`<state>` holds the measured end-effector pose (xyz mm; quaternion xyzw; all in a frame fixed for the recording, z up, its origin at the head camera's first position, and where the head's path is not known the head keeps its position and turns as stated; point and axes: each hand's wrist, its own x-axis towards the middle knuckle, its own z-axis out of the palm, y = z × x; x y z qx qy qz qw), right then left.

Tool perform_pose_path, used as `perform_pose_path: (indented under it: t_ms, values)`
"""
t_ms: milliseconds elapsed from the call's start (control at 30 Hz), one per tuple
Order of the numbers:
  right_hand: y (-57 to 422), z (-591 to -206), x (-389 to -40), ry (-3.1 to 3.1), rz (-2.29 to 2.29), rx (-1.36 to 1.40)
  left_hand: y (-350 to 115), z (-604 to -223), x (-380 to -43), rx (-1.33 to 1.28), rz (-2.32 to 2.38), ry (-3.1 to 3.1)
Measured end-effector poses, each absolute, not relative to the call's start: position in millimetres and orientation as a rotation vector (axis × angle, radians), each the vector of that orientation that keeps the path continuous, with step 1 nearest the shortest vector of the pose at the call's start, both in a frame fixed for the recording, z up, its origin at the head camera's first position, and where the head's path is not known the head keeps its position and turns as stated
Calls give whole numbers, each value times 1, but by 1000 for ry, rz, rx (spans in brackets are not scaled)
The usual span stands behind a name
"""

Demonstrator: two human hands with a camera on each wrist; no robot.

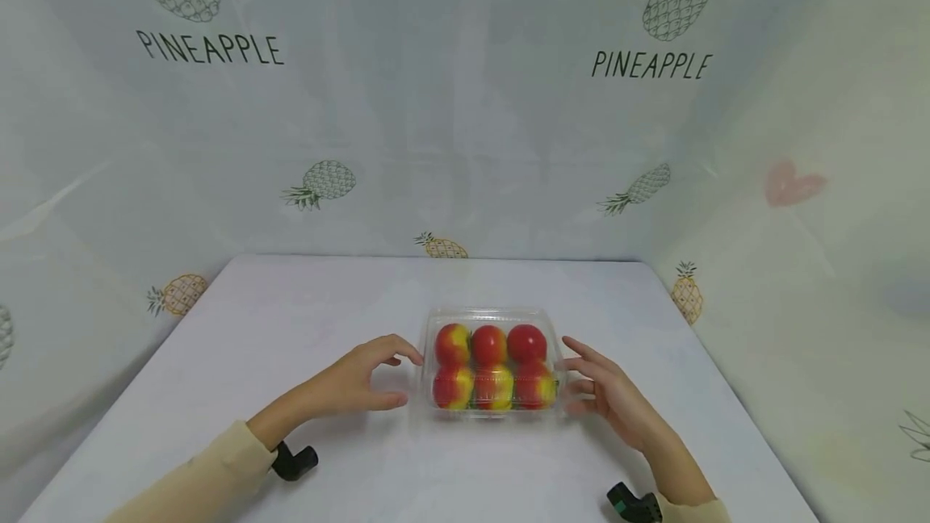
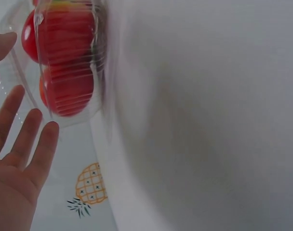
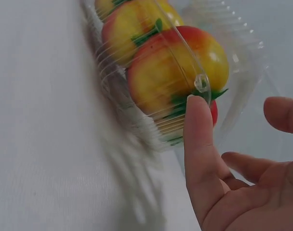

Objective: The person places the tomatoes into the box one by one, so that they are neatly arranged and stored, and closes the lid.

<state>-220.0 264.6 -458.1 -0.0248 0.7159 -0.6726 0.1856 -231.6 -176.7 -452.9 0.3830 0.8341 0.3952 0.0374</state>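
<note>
A clear plastic clamshell box [image 1: 488, 315] stands on the table, holding several round red-and-yellow fruits [image 1: 493, 386] in two rows. Beside its left wall is my left hand [image 1: 361, 378], fingers apart and loosely bent, with nothing in its grasp. My right hand [image 1: 617, 398] is at the right wall, its fingers spread. In the right wrist view one fingertip [image 3: 198, 108] overlaps the edge of the box near a small round catch; I cannot tell whether it touches. Green leaves [image 3: 185, 103] show on the fruit there. Whether the lid is fastened cannot be made out.
The white tabletop [image 1: 349, 289] ends at a back edge behind the box. Pale cloth [image 1: 465, 119] printed with pineapples hangs behind and along both sides. Black wrist cameras [image 1: 295, 462] sit on both wrists, by beige sleeves.
</note>
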Motion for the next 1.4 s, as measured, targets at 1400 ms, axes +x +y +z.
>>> perform_pose_path:
  t_ms: [1400]
  values:
    - [266,-457,-199,2080,-1674,-262,-142,-465,-195,384,1636,2351]
